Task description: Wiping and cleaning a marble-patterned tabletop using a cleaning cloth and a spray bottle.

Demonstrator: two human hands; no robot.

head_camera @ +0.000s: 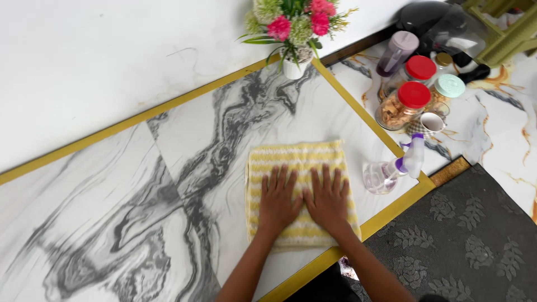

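Both hands, left hand (278, 200) and right hand (327, 198), lie flat with open fingers on the yellow striped cloth (299, 193), which is spread on the grey-veined marble counter (184, 168). A wide push could tip the clear spray bottle (394, 170) just beside it. Palms hide the cloth's middle; jar contents stay unclear.

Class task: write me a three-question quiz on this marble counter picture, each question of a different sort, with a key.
1. True or false: both hands lie flat on the yellow striped cloth.
2. Which lies nearest the right hand? A) spray bottle B) flower pot C) red-lidded jar
3. Fill in: the left hand rests ___ the right hand, fingers spread.

Key: 1 true; 2 A; 3 beside.
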